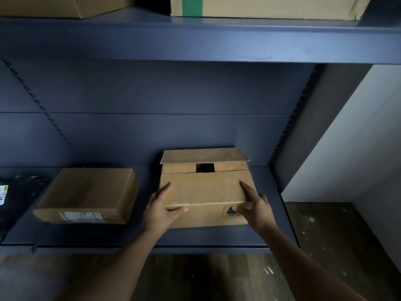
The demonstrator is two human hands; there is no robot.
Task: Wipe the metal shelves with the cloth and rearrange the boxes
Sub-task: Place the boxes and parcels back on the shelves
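From my feed, both hands are on the open box (204, 192), which sits on the lower shelf (217, 237) towards its right end, close to the front lip. The left hand (160, 210) grips the box's near left corner: one finger lies up along the top edge and the thumb reaches across the front edge. The right hand (256, 208) grips the near right corner the same way, with a finger on the top flap and the thumb pressed by the printed label on the front face. The box's rear flap stands up and leans against the back panel (152, 105), and a dark gap shows between the top flaps.

To the left on the same shelf, set apart from the held one, lies a closed box (86, 194), turned at an angle, with a shipping label on its front. Further left, at the picture's edge, I see a black item (13, 192) that I cannot identify.

Overhead, the upper shelf (195, 40) carries two more cartons: one at the left (54, 5) and a taped carton (271, 6) with a green strip. A slotted upright (297, 118) bounds the bay just right of the held box, with a pale wall (358, 137) beyond it. Below is a paint-flecked wooden floor (217, 276).
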